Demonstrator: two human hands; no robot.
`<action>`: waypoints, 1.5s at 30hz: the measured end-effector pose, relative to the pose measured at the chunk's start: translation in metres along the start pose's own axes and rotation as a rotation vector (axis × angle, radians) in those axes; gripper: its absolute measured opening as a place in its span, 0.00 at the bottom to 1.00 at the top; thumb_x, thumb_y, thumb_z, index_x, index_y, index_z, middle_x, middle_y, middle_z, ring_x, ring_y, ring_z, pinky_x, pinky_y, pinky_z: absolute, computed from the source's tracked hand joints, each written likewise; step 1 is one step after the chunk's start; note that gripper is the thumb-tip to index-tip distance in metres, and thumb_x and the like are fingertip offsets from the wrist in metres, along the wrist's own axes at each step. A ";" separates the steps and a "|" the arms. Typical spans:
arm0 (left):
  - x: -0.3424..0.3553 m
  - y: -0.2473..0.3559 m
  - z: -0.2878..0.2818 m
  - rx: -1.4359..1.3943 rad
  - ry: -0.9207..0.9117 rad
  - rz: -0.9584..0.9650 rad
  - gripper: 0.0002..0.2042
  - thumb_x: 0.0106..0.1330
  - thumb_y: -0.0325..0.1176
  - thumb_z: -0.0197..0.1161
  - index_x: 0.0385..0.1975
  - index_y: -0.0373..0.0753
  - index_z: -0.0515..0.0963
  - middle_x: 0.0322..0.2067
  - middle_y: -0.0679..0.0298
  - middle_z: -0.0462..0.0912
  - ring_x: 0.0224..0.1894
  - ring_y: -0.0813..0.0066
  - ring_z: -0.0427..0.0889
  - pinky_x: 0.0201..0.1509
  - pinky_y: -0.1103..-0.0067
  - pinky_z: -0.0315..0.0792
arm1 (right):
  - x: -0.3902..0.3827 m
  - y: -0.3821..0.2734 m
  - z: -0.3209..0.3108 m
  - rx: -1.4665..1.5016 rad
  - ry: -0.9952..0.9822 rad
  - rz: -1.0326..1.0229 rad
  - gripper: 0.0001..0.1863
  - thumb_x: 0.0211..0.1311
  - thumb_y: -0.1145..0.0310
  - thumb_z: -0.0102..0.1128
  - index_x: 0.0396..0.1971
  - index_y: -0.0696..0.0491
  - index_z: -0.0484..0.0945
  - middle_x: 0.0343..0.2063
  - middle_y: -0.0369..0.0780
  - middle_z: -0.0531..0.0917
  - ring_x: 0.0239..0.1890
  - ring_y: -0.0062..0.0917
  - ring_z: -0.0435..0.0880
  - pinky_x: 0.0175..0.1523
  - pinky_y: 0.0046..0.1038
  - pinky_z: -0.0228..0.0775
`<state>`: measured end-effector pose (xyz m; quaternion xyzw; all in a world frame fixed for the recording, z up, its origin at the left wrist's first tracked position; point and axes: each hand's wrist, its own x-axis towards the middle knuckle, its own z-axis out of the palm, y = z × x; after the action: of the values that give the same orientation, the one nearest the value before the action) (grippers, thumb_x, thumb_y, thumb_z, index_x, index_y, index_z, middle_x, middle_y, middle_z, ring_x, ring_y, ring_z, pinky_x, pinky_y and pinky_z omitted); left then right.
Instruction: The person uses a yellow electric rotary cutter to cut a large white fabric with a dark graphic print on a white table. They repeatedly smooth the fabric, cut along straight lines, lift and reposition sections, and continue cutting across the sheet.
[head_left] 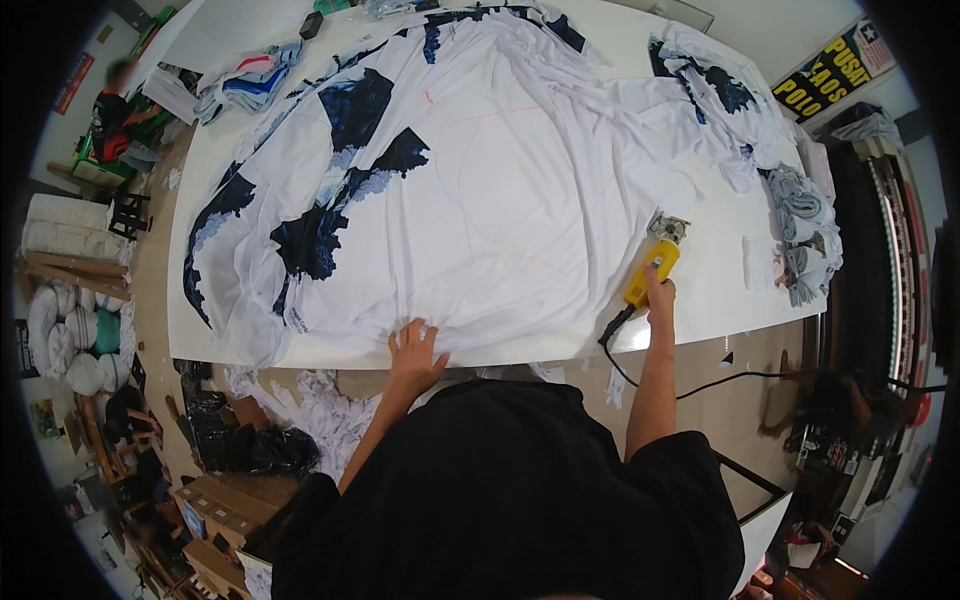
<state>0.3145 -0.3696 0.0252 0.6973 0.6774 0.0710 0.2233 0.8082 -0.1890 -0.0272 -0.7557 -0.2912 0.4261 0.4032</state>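
Observation:
A large white fabric (500, 200) with dark blue printed patches lies in loose folds over the white table. My left hand (416, 350) rests on its near edge, fingers spread flat. In my right hand (660, 292) is a yellow electric fabric cutter (654, 270), gripped by its body. The cutter's metal head (668, 228) points away from me, at the right border of the cloth. A black power cord (618, 322) runs from the tool's rear end down past the table edge and off to the right.
Bundled printed cloth (715, 90) lies at the table's far right, with folded grey-blue pieces (805, 235) at the right edge. Another folded stack (255, 80) sits far left. White scraps (335, 415) and black plastic bags (240, 440) are on the floor; people work farther off.

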 end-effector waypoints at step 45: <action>0.040 -0.001 0.053 -0.145 0.033 0.458 0.06 0.64 0.31 0.62 0.40 0.43 0.80 0.42 0.63 0.77 0.49 0.57 0.75 0.56 0.58 0.65 | -0.285 -0.028 0.139 -0.786 -0.367 -0.491 0.28 0.62 0.66 0.63 0.54 0.62 0.59 0.38 0.65 0.81 0.41 0.65 0.80 0.44 0.54 0.73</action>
<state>0.3376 -0.3422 -0.0307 0.8136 0.4984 0.1795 0.2397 0.5500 -0.3479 0.0695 -0.6722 -0.6653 0.3024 0.1182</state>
